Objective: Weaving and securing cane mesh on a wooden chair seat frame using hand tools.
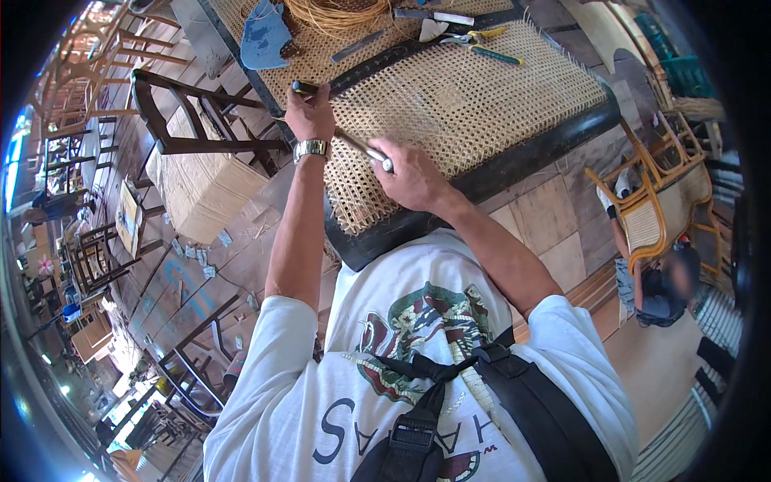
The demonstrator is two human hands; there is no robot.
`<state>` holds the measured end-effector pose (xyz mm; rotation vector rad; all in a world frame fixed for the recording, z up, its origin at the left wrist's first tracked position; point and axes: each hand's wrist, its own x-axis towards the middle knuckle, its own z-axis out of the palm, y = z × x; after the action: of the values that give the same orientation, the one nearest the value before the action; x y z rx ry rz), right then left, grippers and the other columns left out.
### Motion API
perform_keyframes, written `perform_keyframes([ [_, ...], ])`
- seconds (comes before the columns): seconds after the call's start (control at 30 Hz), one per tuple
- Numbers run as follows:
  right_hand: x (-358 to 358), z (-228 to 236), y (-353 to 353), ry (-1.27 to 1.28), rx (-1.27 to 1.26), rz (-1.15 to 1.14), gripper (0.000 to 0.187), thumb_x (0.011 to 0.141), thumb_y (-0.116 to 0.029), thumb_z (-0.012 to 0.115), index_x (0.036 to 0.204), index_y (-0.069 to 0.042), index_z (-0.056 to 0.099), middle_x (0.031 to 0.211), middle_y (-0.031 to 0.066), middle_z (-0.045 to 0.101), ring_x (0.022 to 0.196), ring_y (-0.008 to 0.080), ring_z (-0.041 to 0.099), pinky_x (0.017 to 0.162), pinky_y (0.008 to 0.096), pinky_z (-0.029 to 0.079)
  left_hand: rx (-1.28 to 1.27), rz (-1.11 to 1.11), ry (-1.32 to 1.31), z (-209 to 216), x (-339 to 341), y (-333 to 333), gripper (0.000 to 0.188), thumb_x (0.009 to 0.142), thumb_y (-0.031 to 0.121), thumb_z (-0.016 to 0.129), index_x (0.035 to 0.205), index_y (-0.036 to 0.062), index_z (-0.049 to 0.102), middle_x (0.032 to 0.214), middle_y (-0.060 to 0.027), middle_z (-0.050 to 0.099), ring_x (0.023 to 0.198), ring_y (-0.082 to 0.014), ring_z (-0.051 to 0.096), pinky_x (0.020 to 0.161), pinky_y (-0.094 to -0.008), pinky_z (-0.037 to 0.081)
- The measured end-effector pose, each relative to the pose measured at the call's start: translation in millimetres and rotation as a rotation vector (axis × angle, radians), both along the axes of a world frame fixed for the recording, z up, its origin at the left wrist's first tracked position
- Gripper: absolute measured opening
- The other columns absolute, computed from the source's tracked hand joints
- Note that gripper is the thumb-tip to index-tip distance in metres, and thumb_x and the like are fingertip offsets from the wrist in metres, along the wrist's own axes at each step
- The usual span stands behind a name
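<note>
My left hand (pixel 310 116), with a metal-banded watch at its wrist, is closed around a short dark-ended tool (pixel 303 87) at the left edge of a woven cane panel (pixel 458 104). Its working end is hidden. My right hand (pixel 409 173) grips a slim metal rod-like tool (pixel 353 142) over the panel, one end pointing toward my left hand and a rounded end showing by my fingers. The exact kind of either tool cannot be made out. The cane is set in a dark frame (pixel 482 181) lying against my body, with loose strand ends along its edges.
Beyond lie a coil of cane (pixel 337 14), a blue scrap (pixel 265 36), a flat metal blade (pixel 358 46) and pliers (pixel 482 40). At left stand a dark chair frame (pixel 201 145) and a cardboard box (pixel 201 185). A co-worker (pixel 662 285) is beside a wooden chair (pixel 658 209) at right.
</note>
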<state>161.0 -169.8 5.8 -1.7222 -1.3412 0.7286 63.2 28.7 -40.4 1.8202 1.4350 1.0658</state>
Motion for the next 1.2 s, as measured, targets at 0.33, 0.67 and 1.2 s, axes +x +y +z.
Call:
perform_keyframes([
  [0.33, 20, 14, -27, 0.080, -0.059, -0.334, 0.033, 0.100, -0.019, 0.062, 0.128, -0.002, 0.062, 0.094, 0.0175, 0.072, 0.077, 0.0245, 0.070, 0.069, 0.0379, 0.055, -0.006, -0.137, -0.124, -3, 5, 16, 0.034, 0.084, 0.029, 0.084, 0.100, 0.0049, 0.067, 0.087, -0.0130, 0.076, 0.080, -0.0290, 0.074, 0.073, -0.0388, 0.056],
  [0.67, 42, 1, -13, 0.036, -0.057, -0.354, 0.030, 0.100, -0.018, 0.062, 0.125, -0.002, 0.062, 0.089, 0.0146, 0.071, 0.075, 0.0237, 0.068, 0.070, 0.0388, 0.054, 0.015, -0.294, 0.139, -1, 21, 6, 0.035, 0.085, 0.031, 0.082, 0.099, 0.0048, 0.065, 0.083, -0.0161, 0.075, 0.076, -0.0334, 0.073, 0.069, -0.0423, 0.056],
  [1.2, 40, 4, 8, 0.026, 0.084, -0.292, 0.026, 0.101, -0.014, 0.060, 0.125, -0.003, 0.059, 0.087, 0.0176, 0.068, 0.070, 0.0277, 0.067, 0.063, 0.0412, 0.052, 0.023, -0.118, 0.055, -2, 19, 18, 0.032, 0.083, 0.028, 0.084, 0.098, 0.0052, 0.066, 0.086, -0.0135, 0.075, 0.078, -0.0290, 0.074, 0.073, -0.0403, 0.056],
])
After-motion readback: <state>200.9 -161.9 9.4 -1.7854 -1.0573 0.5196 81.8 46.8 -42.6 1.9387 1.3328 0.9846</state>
